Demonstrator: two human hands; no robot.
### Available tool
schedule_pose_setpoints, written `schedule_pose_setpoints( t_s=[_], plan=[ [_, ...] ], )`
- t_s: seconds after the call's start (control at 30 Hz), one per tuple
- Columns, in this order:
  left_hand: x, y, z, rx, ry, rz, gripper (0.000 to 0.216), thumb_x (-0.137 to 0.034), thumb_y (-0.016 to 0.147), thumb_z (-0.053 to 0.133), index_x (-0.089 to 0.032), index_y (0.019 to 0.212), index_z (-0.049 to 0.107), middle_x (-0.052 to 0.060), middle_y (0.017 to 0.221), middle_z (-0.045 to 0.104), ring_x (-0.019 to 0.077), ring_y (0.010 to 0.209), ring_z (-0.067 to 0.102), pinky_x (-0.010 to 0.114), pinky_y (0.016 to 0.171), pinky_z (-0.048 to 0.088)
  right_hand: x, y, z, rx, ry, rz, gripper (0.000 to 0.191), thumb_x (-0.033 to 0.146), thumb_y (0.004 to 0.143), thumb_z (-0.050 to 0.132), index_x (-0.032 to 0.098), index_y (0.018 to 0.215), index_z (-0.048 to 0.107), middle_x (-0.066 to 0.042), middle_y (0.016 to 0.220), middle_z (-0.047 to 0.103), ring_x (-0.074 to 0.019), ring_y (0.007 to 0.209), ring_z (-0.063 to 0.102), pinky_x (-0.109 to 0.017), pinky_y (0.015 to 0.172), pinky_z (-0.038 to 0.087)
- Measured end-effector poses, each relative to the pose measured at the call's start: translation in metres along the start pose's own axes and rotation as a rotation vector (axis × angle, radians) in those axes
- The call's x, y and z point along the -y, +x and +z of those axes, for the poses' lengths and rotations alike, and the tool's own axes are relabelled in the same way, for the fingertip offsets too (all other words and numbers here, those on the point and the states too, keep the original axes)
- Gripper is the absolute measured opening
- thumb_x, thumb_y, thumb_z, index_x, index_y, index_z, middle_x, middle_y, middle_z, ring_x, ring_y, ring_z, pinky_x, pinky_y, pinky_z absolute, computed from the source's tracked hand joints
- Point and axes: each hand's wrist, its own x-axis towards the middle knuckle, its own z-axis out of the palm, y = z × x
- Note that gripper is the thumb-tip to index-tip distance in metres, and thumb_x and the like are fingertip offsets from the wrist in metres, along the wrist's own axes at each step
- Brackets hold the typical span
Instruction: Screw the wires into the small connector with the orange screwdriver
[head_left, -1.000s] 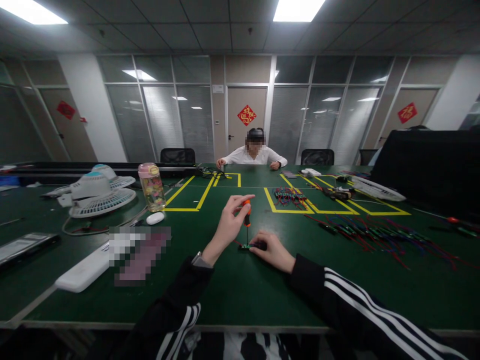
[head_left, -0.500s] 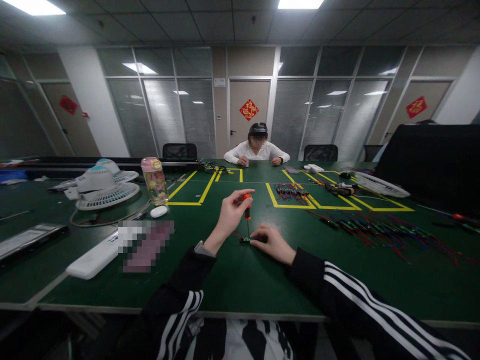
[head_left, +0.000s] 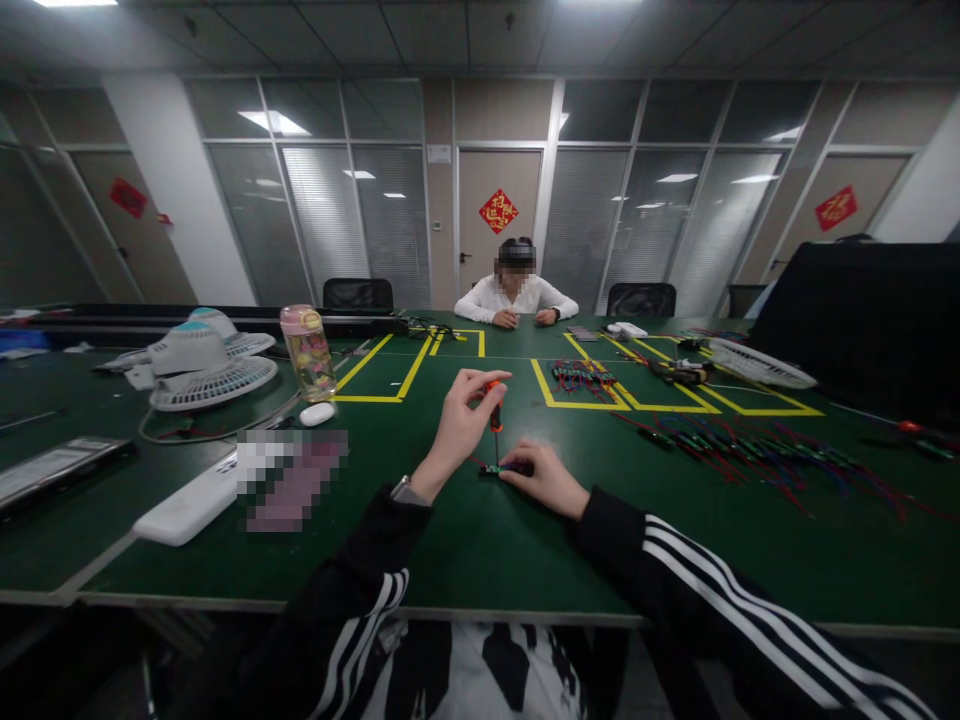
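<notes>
My left hand (head_left: pixel 459 428) pinches the orange handle of a small screwdriver (head_left: pixel 494 417), held upright with its tip down on a small green circuit board (head_left: pixel 493 468) on the green table (head_left: pixel 465 540). My right hand (head_left: pixel 545 479) lies beside the board, its fingertips closed on the board's black end and holding it flat. Thin red wires trail from the board.
Piles of red and blue wired boards (head_left: pixel 750 455) spread to the right, more in a yellow-taped box (head_left: pixel 581 380). Two white fans (head_left: pixel 202 360), a pink-capped bottle (head_left: pixel 307 352), a white mouse (head_left: pixel 317 413) and a white keyboard (head_left: pixel 191 505) lie left. A person in white (head_left: pixel 516 296) sits opposite.
Both hands stay on the screwdriver and board. The view has tilted slightly, so everything sits a little higher in the picture. The person opposite has drawn their hands together.
</notes>
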Motion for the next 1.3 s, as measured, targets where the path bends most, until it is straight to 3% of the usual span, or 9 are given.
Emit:
schedule_pose_setpoints(
  t_s=[0.17, 0.37, 0.57, 0.7, 0.8, 0.9, 1.03, 1.17, 1.3],
  plan=[
    [-0.0018, 0.0027, -0.002, 0.119, -0.196, -0.097, 0.034, -0.03, 0.084, 0.051, -0.017, 0.113, 0.06, 0.009, 0.104, 0.064, 0.0166, 0.09, 0.062, 0.031, 0.082, 0.049, -0.0021, 0.0001, -0.0002, -0.01, 0.006, -0.018, 0.013, 0.025, 0.078, 0.062, 0.017, 0.084, 0.071, -0.004, 0.081, 0.06, -0.0155, 0.076, 0.055, -0.027, 0.069, 0.044],
    [-0.0013, 0.0007, -0.0009, -0.048, 0.062, -0.011, 0.023, -0.033, 0.075, 0.063, -0.019, 0.092, 0.068, 0.006, 0.098, 0.06, 0.0157, 0.089, 0.059, 0.025, 0.075, 0.049, -0.0011, 0.0, -0.0006, -0.016, -0.006, -0.013, 0.014, 0.025, 0.077, 0.063, 0.018, 0.088, 0.07, -0.004, 0.078, 0.061, -0.0159, 0.074, 0.055, -0.027, 0.068, 0.044],
    [0.0027, 0.004, -0.004, 0.159, -0.253, -0.128, 0.036, -0.033, 0.085, 0.049, -0.017, 0.116, 0.059, 0.01, 0.107, 0.063, 0.0183, 0.093, 0.061, 0.033, 0.081, 0.05, -0.0004, -0.0006, -0.0005, -0.017, 0.012, -0.001, 0.013, 0.023, 0.077, 0.064, 0.017, 0.086, 0.07, -0.004, 0.079, 0.061, -0.015, 0.073, 0.056, -0.027, 0.068, 0.044],
    [0.0043, 0.0028, -0.0026, 0.049, -0.121, -0.096, 0.032, -0.034, 0.077, 0.062, -0.016, 0.103, 0.065, 0.005, 0.09, 0.065, 0.0137, 0.077, 0.061, 0.026, 0.073, 0.05, -0.0012, -0.0008, -0.0001, -0.017, 0.031, 0.007, 0.014, 0.023, 0.076, 0.064, 0.017, 0.087, 0.07, -0.004, 0.08, 0.061, -0.0146, 0.072, 0.056, -0.026, 0.067, 0.045],
    [0.0029, 0.0015, -0.0021, -0.002, -0.008, -0.034, 0.026, -0.032, 0.078, 0.06, -0.019, 0.099, 0.068, 0.006, 0.1, 0.061, 0.0143, 0.086, 0.059, 0.023, 0.072, 0.049, -0.0019, -0.001, 0.0, -0.02, 0.027, 0.022, 0.012, 0.023, 0.076, 0.064, 0.017, 0.084, 0.07, -0.004, 0.079, 0.061, -0.0149, 0.073, 0.057, -0.027, 0.068, 0.046],
    [0.003, 0.0023, -0.0027, 0.064, -0.105, -0.043, 0.029, -0.029, 0.085, 0.05, -0.021, 0.11, 0.063, 0.008, 0.114, 0.058, 0.0168, 0.101, 0.058, 0.027, 0.082, 0.048, -0.0028, -0.0012, 0.0, -0.024, 0.014, 0.034, 0.012, 0.024, 0.075, 0.065, 0.016, 0.082, 0.071, -0.004, 0.078, 0.061, -0.015, 0.072, 0.057, -0.026, 0.067, 0.046],
    [0.0061, 0.0032, -0.0004, 0.159, -0.279, -0.124, 0.037, -0.03, 0.085, 0.05, -0.017, 0.119, 0.056, 0.01, 0.106, 0.063, 0.0174, 0.091, 0.062, 0.033, 0.081, 0.05, -0.0034, -0.0013, -0.0001, -0.025, 0.016, 0.037, 0.011, 0.024, 0.074, 0.066, 0.016, 0.08, 0.07, -0.004, 0.078, 0.061, -0.0148, 0.072, 0.057, -0.026, 0.067, 0.046],
    [0.0038, -0.001, 0.0041, 0.042, -0.046, -0.023, 0.029, -0.032, 0.078, 0.061, -0.019, 0.104, 0.065, 0.006, 0.094, 0.062, 0.0136, 0.079, 0.06, 0.026, 0.072, 0.05, -0.003, -0.0013, -0.0004, -0.023, 0.014, 0.039, 0.011, 0.025, 0.074, 0.066, 0.016, 0.08, 0.07, -0.003, 0.077, 0.06, -0.0147, 0.071, 0.057, -0.026, 0.066, 0.045],
    [-0.0015, -0.0034, 0.0036, -0.027, 0.134, 0.091, 0.023, -0.031, 0.081, 0.058, -0.022, 0.099, 0.067, 0.006, 0.103, 0.056, 0.0149, 0.093, 0.056, 0.026, 0.081, 0.047, -0.0022, -0.0012, -0.001, -0.019, 0.013, 0.022, 0.014, 0.026, 0.076, 0.065, 0.016, 0.084, 0.07, -0.004, 0.078, 0.06, -0.0142, 0.069, 0.056, -0.026, 0.065, 0.045]
  ],
)
